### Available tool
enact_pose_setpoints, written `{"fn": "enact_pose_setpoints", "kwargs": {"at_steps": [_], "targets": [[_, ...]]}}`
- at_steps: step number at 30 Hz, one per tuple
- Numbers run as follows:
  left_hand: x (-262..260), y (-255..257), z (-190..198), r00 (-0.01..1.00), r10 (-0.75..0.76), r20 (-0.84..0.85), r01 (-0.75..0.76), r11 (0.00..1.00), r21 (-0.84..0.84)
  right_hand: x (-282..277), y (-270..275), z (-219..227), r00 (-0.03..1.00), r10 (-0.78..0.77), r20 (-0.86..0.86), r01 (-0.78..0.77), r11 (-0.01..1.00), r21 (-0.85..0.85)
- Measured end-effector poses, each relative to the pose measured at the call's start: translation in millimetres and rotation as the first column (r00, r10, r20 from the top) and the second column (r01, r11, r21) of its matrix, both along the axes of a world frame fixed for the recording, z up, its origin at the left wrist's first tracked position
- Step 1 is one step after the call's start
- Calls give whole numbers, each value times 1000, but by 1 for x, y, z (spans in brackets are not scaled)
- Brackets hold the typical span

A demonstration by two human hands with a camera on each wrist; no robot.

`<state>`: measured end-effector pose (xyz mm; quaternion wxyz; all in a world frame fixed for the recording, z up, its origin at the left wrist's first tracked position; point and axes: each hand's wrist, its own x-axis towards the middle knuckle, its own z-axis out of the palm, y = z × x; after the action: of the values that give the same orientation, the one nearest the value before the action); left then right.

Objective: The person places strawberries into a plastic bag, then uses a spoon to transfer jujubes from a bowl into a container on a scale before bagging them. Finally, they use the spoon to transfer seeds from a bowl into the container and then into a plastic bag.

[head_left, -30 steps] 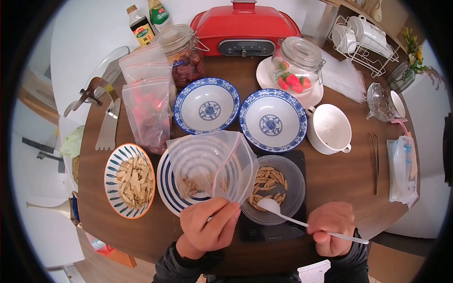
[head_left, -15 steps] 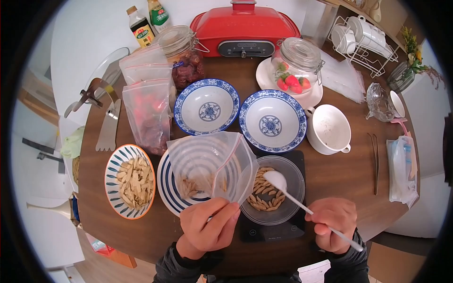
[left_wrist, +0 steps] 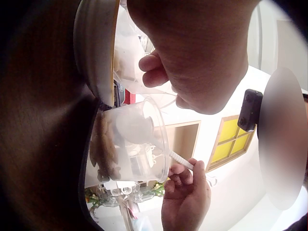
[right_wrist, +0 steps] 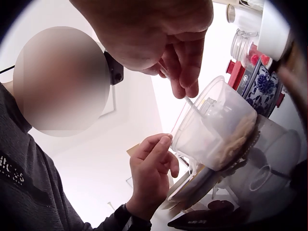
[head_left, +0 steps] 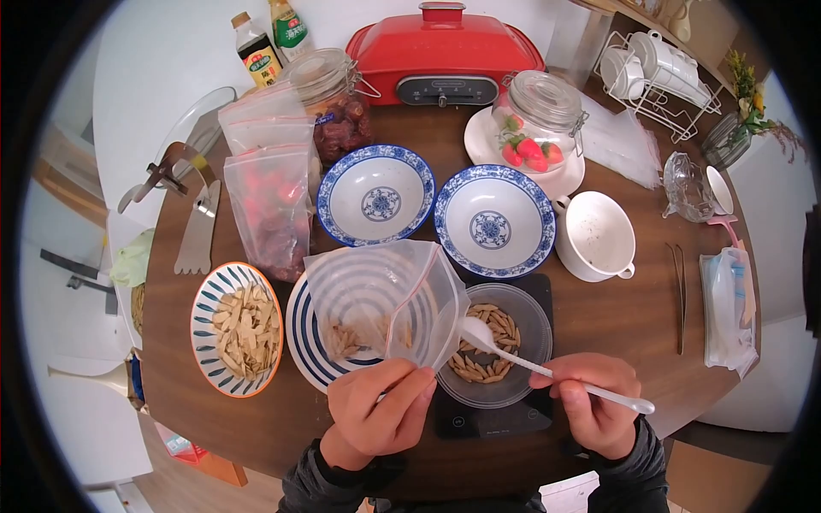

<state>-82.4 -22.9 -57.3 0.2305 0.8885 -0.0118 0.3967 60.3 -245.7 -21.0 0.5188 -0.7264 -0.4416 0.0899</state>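
Note:
My left hand (head_left: pixel 402 380) pinches the lower edge of a clear zip bag (head_left: pixel 376 295), held open and upright over a blue-striped plate (head_left: pixel 295 346). A few tan slices lie in the bag's bottom. My right hand (head_left: pixel 573 389) grips the handle of a white plastic spoon (head_left: pixel 476 332). Its bowl hangs over the left side of a clear plastic container (head_left: pixel 522 359) of tan slices, close to the bag's mouth. The container stands on a black scale (head_left: pixel 492 415). The left wrist view shows the container (left_wrist: pixel 139 144) from below, with my right hand (left_wrist: pixel 185 199) beyond it.
Two blue-and-white bowls (head_left: pixel 375 192) (head_left: pixel 494 218) and a white cup (head_left: pixel 596 232) stand behind. A plate of tan slices (head_left: pixel 235 329) sits left, beside bags of red fruit (head_left: pixel 269 205). Jars (head_left: pixel 537 120) (head_left: pixel 338 103) and a red cooker (head_left: pixel 443 51) line the back; tweezers (head_left: pixel 680 295) lie right.
The spoon lifted out of the container's near side, swung to its far side, then moved left toward the bag. My right hand shifted up and left. The left hand and bag stayed still.

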Motion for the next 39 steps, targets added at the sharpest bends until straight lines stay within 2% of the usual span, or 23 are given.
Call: {"fn": "enact_pose_setpoints", "kwargs": {"at_steps": [4,6,9,13,15,16,20,22,23,25,28,30,33,35,38,39], "targets": [[0,0,-1,1000,1,6,-1,1000,0,-1,-5,0,996,-45,78,46,999,-11],[0,0,-1,1000,1,10,-1,1000,5,-5,-5,-3,992,-126,12,124,985,121],[0,1,-1,1000,0,13,0,1000,11,-8,-6,-5,978,-192,-79,200,974,108],[0,0,-1,1000,0,19,0,1000,2,-6,0,-5,976,-207,-75,212,974,80],[1,0,-2,1000,-5,24,5,1000,-4,-3,-4,-5,973,-187,135,186,982,19],[1,0,-2,1000,-9,28,9,1000,-12,-4,-5,-5,973,-186,137,185,983,21],[0,0,-1,999,-8,38,8,1000,-10,-8,-3,-6,981,-192,3,191,976,102],[-5,-3,2,997,13,-80,-15,1000,-26,-8,-1,-6,984,-171,-50,176,976,131],[-3,-2,2,997,12,-79,-14,1000,-25,-9,-1,-7,986,-140,-94,151,982,117],[2,0,-1,999,-3,33,3,1000,-4,-9,-2,-10,984,-111,-138,126,986,105],[2,0,-2,999,2,37,-1,1000,-6,-5,-5,-10,989,-119,-92,127,988,83],[2,0,-2,999,-1,39,1,1000,-10,-1,-5,-4,999,-22,38,20,999,42],[2,0,-2,999,-3,32,4,1000,-10,0,0,-7,993,8,114,-16,998,63],[2,0,-1,1000,-2,27,2,1000,-6,0,-2,-7,990,-30,137,17,995,96],[2,0,-2,1000,2,29,-2,1000,-5,1,-7,-3,984,-56,169,52,998,31],[2,0,-3,999,1,33,0,1000,-8,0,-6,-3,977,-112,181,109,994,26]]}}
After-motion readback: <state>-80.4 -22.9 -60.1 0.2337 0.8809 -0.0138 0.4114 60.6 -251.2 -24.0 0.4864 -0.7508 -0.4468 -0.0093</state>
